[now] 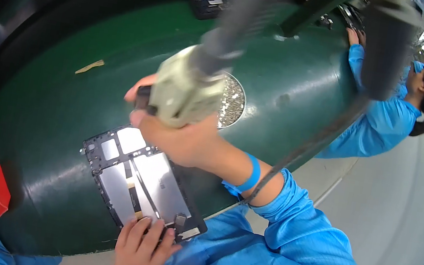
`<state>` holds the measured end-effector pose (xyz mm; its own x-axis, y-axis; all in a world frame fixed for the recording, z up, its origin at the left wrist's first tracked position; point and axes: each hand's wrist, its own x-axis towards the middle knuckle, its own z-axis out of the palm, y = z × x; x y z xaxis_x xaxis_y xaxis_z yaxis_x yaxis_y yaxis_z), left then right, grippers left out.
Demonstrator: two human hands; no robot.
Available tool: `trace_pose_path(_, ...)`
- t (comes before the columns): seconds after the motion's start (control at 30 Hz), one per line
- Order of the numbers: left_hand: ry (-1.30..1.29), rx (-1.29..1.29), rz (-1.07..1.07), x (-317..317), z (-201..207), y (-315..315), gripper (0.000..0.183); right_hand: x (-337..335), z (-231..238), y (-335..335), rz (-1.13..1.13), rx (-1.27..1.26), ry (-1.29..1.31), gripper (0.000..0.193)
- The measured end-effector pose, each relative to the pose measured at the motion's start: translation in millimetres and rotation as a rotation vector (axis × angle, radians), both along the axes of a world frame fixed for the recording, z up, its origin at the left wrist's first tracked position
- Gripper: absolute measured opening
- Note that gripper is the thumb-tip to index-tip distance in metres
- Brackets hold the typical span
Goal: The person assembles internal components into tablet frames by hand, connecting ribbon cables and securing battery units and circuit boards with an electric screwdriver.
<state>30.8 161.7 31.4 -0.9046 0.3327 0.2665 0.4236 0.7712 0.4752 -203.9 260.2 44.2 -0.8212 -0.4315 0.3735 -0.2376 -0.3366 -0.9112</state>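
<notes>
The right hand (183, 142) has its fingers wrapped around a cream power tool (179, 89) near a metal-parts dish (245, 103), the left hand (139, 251), loosely spread, rests on the opened device (159, 177) on the counter (52, 124); apparently a fastening step, requiring careful tip alignment next.

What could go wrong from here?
The right hand, gripping a cream and grey handheld tool, is close to a round dish of tiny silvery parts; a knock might scatter them. The flat black-framed silver panel seems steadied only by the left hand at its near edge, so it could pivot.
</notes>
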Motion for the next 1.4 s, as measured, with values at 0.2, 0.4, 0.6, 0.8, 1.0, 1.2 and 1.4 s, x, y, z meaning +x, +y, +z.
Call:
trace_pose_path(0.2, 0.019, -0.029, 0.299, -19.1, -25.5, -24.5, 0.048, -25.1, 19.7, 58.5, -0.253, 0.0, -0.015, 0.027)
trace_pose_path(0.4, 0.031, 0.052, 0.433, -102.3, -2.3, -56.9, 0.046, -28.9, 4.8, 76.6, -0.264, 0.082, -0.117, 0.025)
trace_pose_path(0.6, 0.076, -0.026, 0.53, -127.4, -6.3, -40.5, 0.032, -47.7, 9.7, 79.1, -0.268, 0.024, -0.102, 0.026)
trace_pose_path(0.8, 0.047, 0.025, 0.634, -131.7, -9.4, -35.9, 0.029, -73.7, 17.7, 77.0, -0.273, 0.051, -0.028, 0.028)
trace_pose_path(1.0, 0.013, 0.151, 0.711, -132.8, -8.0, -29.9, 0.028, -100.9, 13.4, 76.0, -0.26, 0.013, -0.089, 0.027)
trace_pose_path(1.2, -0.02, 0.073, 0.694, -131.4, -7.7, -31.6, 0.02, -100.4, 9.4, 76.2, -0.267, 0.053, -0.094, 0.028)
trace_pose_path(1.4, 0.079, 0.17, 0.551, -136.9, -3.3, -23.4, 0.014, -112.3, 9.5, 81.2, -0.275, 0.057, -0.118, 0.028)
